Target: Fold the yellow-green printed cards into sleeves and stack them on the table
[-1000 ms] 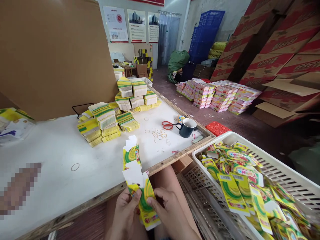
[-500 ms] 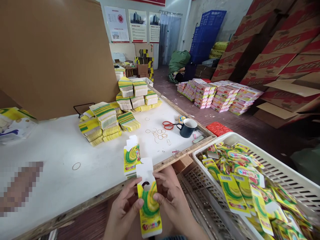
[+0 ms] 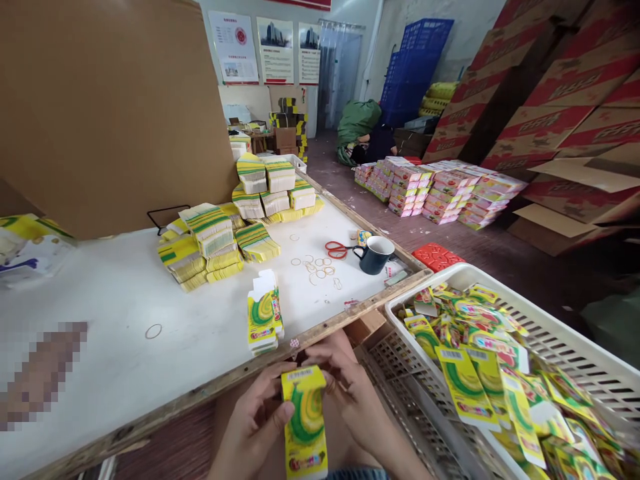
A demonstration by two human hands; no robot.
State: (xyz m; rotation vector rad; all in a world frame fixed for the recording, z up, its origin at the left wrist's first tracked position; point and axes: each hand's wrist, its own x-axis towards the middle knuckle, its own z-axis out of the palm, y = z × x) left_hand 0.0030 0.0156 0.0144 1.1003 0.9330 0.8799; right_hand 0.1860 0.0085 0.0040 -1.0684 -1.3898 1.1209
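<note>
A small yellow-and-green cardboard carton (image 3: 306,427) stands between my hands above my lap, its barcode end folded over at the top. My left hand (image 3: 263,417) is closed on the carton's left side, thumb across the front. At its upper right edge my right hand (image 3: 345,383) pinches, its fingertips partly behind the carton. On the table's front edge, just beyond, lies a short stack of flat cartons (image 3: 264,313) of the same print, white flaps pointing away.
Bundled flat cartons (image 3: 210,233) are piled on the white table (image 3: 115,287). Rubber bands (image 3: 320,268), red-handled scissors (image 3: 337,249) and a dark mug (image 3: 376,257) lie toward the right edge. A white basket (image 3: 555,320) of cartons stands at right. Someone (image 3: 380,143) crouches by a green sack (image 3: 360,120).
The carton's tall white top flap has been folded down, so the barcode end now shows. Both hands stay around the carton. The person in the background has shifted.
</note>
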